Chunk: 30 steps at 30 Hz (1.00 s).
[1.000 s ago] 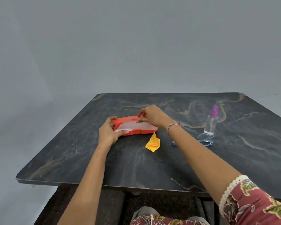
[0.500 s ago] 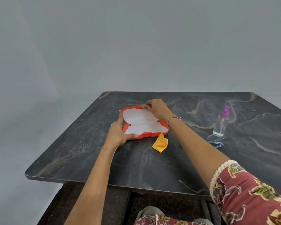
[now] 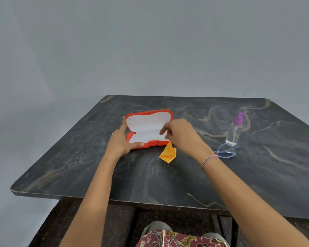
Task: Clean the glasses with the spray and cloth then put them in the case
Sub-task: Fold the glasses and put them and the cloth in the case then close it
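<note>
The orange glasses case [image 3: 147,124] lies wide open on the table, its white lining facing up and nothing inside. My left hand [image 3: 120,143] braces the case's left end, index finger straight along the side and thumb along the front rim. My right hand [image 3: 182,136] hovers over the case's right end with loosely curled fingers and holds nothing. A folded yellow cloth [image 3: 167,154] lies just in front of the case. The clear blue-framed glasses [image 3: 226,151] rest folded on the table to the right, next to the spray bottle [image 3: 235,130] with a purple cap.
Everything sits on a dark marble-patterned table [image 3: 150,180] whose front edge runs close to my lap. A plain grey wall stands behind it. Bare tabletop lies to the left of the case and in front of the cloth.
The case lid has swung fully open and flat. My right hand let go of the lid and drew back toward me over the case's right end. My left hand's grip loosened into a brace.
</note>
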Motion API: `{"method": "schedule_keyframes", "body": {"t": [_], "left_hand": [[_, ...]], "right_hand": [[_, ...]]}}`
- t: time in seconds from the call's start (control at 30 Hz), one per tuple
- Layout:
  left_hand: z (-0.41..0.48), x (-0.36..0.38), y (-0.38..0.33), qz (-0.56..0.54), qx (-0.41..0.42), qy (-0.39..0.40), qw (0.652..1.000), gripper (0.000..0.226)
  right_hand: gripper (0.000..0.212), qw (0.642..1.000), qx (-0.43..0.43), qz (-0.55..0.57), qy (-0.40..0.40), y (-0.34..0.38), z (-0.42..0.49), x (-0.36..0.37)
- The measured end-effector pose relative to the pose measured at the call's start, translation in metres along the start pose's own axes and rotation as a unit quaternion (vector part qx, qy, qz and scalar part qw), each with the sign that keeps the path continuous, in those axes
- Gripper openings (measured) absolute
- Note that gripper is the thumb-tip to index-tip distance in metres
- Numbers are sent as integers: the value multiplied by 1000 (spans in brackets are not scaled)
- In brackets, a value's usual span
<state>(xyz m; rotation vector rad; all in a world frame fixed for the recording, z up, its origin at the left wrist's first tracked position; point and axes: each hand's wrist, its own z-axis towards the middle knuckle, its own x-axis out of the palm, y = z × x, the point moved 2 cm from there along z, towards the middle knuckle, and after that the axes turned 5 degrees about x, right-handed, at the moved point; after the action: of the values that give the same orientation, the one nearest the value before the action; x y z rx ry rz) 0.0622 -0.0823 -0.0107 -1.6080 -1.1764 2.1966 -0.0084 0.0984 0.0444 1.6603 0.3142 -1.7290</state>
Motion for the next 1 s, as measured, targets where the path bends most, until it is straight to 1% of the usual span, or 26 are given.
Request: {"method": "schedule_keyframes", "body": {"t": [0.03, 0.07, 0.13, 0.2, 0.27, 0.37, 0.43, 0.5, 0.63, 0.7, 0.8, 0.9, 0.97, 1.0], "left_hand": [[0, 0, 0, 1, -4, 0, 1000, 117], [0, 0, 0, 1, -7, -2, 1000, 117], [-1, 0, -1, 3, -13, -3, 1000, 117], [-1, -1, -2, 0, -17, -3, 1000, 116], [-2, -2, -3, -4, -20, -4, 1000, 115], [-3, -5, -3, -16, -20, -14, 1000, 112], [-4, -6, -2, -19, -20, -20, 999, 106], [-6, -6, -2, -13, -17, -27, 999, 95], [-10, -4, -5, -12, 0, -55, 998, 66], [-12, -4, -8, -7, 7, -67, 998, 56], [-13, -6, -12, 4, 13, -78, 997, 53], [-14, -9, -15, 0, 17, -100, 995, 58], [-15, -13, -20, -9, 27, -139, 990, 56], [-17, -15, -25, -13, 42, -168, 985, 51]], "right_hand": [[33, 998, -19, -39, 35, -1, -5, 1], [35, 994, -49, -76, 61, -1, -9, 1], [30, 984, -99, -109, 101, -2, -15, 3], [33, 979, -110, -120, 126, -4, -19, 6], [36, 977, -100, -126, 137, -5, -19, 9], [33, 980, -93, -113, 132, -7, -16, 11], [32, 983, -86, -107, 126, -9, -15, 13], [31, 985, -78, -100, 117, -10, -15, 14], [30, 988, -76, -79, 107, -11, -17, 13], [28, 991, -81, -72, 82, -11, -18, 12], [21, 995, -85, -40, 37, -12, -17, 7], [5, 996, -83, 32, 6, -11, -16, -2], [7, 993, -70, 95, -5, -9, -12, -9], [8, 990, -65, 122, -8, -9, -10, -13]]}}
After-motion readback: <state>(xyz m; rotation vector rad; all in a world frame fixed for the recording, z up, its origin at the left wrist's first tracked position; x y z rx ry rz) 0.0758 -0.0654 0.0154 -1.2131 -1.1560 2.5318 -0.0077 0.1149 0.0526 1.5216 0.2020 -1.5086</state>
